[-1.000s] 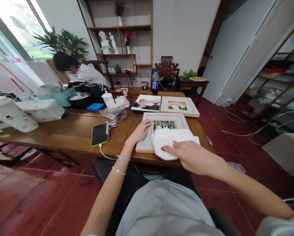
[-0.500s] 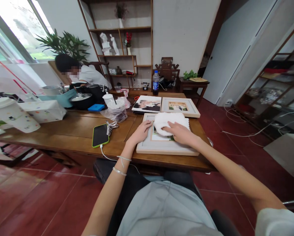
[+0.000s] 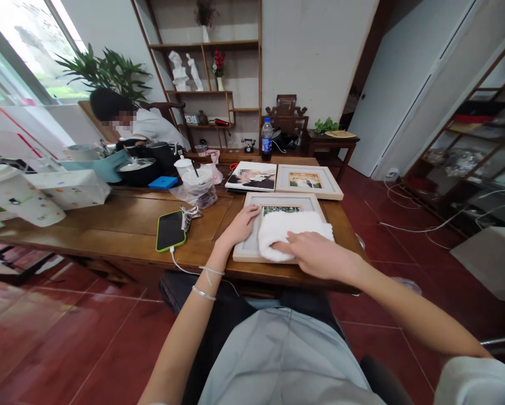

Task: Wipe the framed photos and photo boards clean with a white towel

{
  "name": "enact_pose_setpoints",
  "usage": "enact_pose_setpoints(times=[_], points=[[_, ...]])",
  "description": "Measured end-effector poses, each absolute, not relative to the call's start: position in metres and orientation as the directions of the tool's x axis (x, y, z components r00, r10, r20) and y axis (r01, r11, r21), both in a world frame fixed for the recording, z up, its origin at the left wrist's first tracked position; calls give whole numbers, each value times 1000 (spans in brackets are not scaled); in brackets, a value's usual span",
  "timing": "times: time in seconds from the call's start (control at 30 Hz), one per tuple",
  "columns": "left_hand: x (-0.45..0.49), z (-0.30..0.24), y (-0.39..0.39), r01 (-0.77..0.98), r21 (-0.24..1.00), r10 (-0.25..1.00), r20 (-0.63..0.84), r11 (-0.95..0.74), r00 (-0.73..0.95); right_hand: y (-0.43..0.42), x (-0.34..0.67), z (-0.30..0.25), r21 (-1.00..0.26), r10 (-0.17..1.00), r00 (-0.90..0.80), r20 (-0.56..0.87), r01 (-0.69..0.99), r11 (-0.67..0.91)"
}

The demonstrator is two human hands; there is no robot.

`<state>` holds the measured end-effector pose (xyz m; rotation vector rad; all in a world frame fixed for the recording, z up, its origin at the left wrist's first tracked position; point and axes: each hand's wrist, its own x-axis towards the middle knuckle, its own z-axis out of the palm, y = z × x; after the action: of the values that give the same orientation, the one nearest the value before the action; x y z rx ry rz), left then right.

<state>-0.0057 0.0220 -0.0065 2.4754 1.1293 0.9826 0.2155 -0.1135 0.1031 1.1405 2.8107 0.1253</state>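
Observation:
A light wooden picture frame (image 3: 252, 198) lies flat at the near edge of the brown table (image 3: 121, 225). My left hand (image 3: 239, 225) rests on the frame's left border, fingers flat and spread, holding nothing. My right hand (image 3: 315, 256) presses flat on a white fluffy cloth (image 3: 292, 230), which covers the lower part of the frame's glass and most of the photo. Only the top strip of the photo shows above the cloth.
Two more framed photos (image 3: 309, 181) lie just beyond. A green-cased phone (image 3: 170, 230) on a cable lies to the left, near a plastic bag with a cup (image 3: 198, 188). A person (image 3: 142, 126) sits at the far left end. A bottle (image 3: 267, 139) stands at the back.
My right hand slid the cloth from the frame's near edge up to its top, then back toward me to the lower half. My left hand stayed on the left border.

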Motion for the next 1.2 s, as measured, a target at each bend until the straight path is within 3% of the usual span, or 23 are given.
enact_pose_setpoints(times=[0.2, 0.53, 0.83, 1.0, 1.2], points=[[-5, -5, 21, 589, 476, 755, 460, -654, 467, -143, 212, 116, 56, 640, -765, -75, 638, 768], [-4, -3, 21, 568, 477, 740, 471, -671, 480, -63, 225, 71, 76, 737, -675, 39, 737, 671], [-5, -7, 23, 577, 485, 753, 453, -657, 477, -3, 227, 73, 183, 827, -538, 161, 840, 511], [-5, -5, 22, 573, 494, 756, 459, -653, 466, -45, 209, 78, 203, 776, -628, 58, 769, 607], [-5, -5, 22, 573, 490, 753, 467, -657, 464, -127, 197, 107, 136, 656, -754, -41, 646, 751]])
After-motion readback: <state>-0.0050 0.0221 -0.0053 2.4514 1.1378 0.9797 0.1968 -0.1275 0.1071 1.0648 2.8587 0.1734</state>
